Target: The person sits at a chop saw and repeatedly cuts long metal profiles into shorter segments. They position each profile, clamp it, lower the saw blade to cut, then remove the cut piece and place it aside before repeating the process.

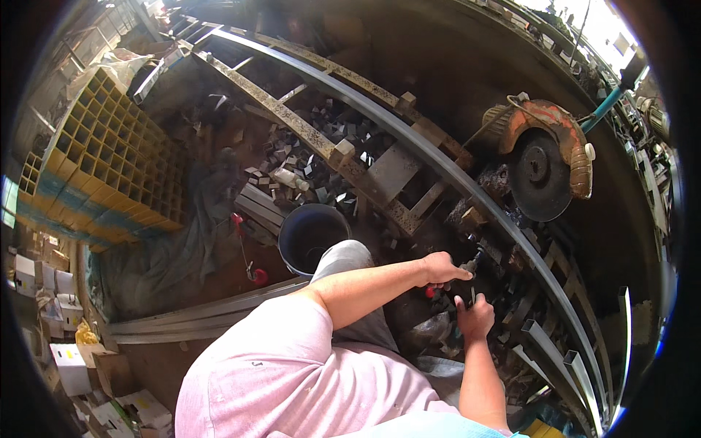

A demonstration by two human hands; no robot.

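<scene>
My left hand [441,270] reaches across to the right with its fingers curled and the thumb or index finger stretched to a small grey metal part. What its curled fingers hold, if anything, I cannot make out. Just below it a small red thing [431,291] shows. Closer to me, my right hand [476,318] is closed around a thin metal rod [473,296] that sticks up from the fist. Both hands are beside a long grey metal tube [467,186], apart from it. The tube runs along a speckled metal frame [292,123].
A cut-off saw with a dark disc [539,169] and orange guard stands right of the tube. Left are a dark bucket [292,244], a red hook [258,277] and stacked yellow square tubes [109,146]. Small metal offcuts [328,157] litter the floor. Cut tube ends [577,365] jut up at lower right.
</scene>
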